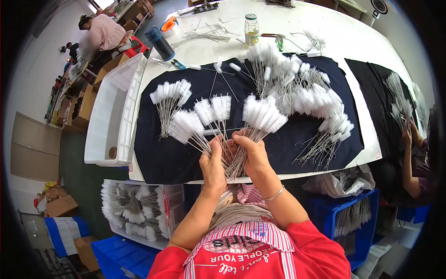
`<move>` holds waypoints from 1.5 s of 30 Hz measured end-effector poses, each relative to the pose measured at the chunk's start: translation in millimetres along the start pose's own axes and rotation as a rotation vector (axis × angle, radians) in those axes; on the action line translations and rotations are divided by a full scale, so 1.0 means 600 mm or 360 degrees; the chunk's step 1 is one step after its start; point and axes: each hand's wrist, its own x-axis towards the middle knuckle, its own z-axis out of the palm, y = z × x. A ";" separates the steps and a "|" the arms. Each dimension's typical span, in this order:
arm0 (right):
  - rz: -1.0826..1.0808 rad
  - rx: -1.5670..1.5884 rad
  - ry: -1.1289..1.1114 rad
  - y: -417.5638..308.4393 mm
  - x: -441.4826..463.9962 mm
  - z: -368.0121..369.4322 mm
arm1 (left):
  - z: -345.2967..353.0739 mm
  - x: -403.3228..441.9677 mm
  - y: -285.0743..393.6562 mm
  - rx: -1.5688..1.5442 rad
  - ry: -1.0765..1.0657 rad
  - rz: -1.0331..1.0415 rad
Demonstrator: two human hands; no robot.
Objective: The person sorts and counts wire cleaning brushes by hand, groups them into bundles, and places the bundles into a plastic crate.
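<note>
My left hand [213, 165] is closed round the wire stems of a bunch of white-bristled brushes [186, 124], whose heads fan out up and to the left. Beside it, my right hand [253, 153] is closed on the stems of another bunch of brushes [264, 114]. More white heads [213, 109] stand up between the two bunches. The stems come together between my palms, near the table's front edge. A small brush pile [171, 95] lies to the left on the dark cloth [158, 156], and a large brush heap [297, 83] lies beyond my right hand.
A glass jar [251, 32], a dark bottle [159, 43] and orange tape [169, 25] stand at the back. Crates [114, 111] flank the table at left; a blue bin [331, 214] is below right. One person [106, 32] sits far left; another person's arm [409, 162] is at right.
</note>
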 end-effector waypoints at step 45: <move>-0.1722 -0.1173 0.0252 0.003 -0.027 0.014 | -0.076 0.034 0.049 0.0269 0.0282 0.0603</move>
